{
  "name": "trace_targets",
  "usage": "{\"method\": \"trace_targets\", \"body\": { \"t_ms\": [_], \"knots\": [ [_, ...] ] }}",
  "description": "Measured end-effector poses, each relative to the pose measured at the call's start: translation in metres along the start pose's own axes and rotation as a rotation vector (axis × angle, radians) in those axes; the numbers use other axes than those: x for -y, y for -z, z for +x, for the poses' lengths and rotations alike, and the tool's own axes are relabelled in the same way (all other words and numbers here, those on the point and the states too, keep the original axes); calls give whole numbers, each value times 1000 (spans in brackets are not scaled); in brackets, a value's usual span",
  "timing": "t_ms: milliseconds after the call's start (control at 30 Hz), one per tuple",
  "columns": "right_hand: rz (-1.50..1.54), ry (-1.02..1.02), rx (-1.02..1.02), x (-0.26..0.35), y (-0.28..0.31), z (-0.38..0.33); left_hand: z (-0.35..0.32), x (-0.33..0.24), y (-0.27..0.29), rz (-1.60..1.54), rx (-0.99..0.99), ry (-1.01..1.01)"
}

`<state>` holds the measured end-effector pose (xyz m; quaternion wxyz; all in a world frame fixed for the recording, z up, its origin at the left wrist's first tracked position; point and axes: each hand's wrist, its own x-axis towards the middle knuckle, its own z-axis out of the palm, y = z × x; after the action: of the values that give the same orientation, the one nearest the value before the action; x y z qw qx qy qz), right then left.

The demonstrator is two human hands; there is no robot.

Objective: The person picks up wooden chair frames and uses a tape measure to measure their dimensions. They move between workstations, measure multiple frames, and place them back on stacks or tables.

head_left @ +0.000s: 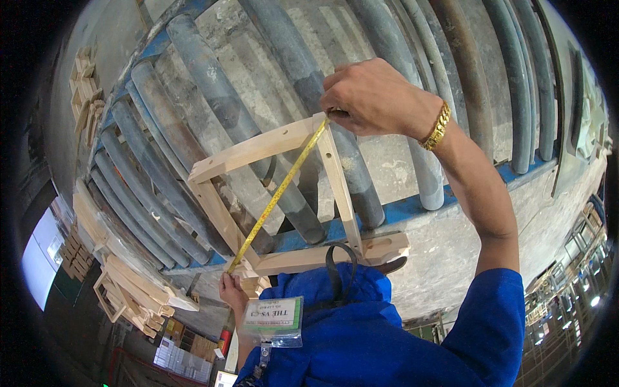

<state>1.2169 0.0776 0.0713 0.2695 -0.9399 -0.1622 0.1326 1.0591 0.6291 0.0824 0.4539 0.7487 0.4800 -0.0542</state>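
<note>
A light wooden frame (258,147) of four slats lies on grey rollers. A yellow tape measure (277,197) runs diagonally across it, from the far right corner to the near left corner. My right hand (371,97), with a gold bracelet on the wrist, pinches the tape's end at the far right corner. My left hand (232,290) holds the tape down at the near left corner, partly hidden by my blue jacket (387,335). A badge in a clear sleeve (273,317) hangs at my chest.
The roller conveyor (213,90) has a blue frame (412,206) and grey tubes. More wooden frames and slats are stacked at the left (129,290) and far upper left (86,90). Concrete floor lies at the right (548,213), with racks beyond.
</note>
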Motion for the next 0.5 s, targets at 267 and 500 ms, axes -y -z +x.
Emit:
{"method": "trace_targets", "body": {
  "t_ms": [267,500],
  "knots": [
    [-15,-3,4,0,0,-1,1,1,2,10,12,-5],
    [-11,-8,-14,1,-1,-1,1,1,0,-2,-11,16]
  ]
}}
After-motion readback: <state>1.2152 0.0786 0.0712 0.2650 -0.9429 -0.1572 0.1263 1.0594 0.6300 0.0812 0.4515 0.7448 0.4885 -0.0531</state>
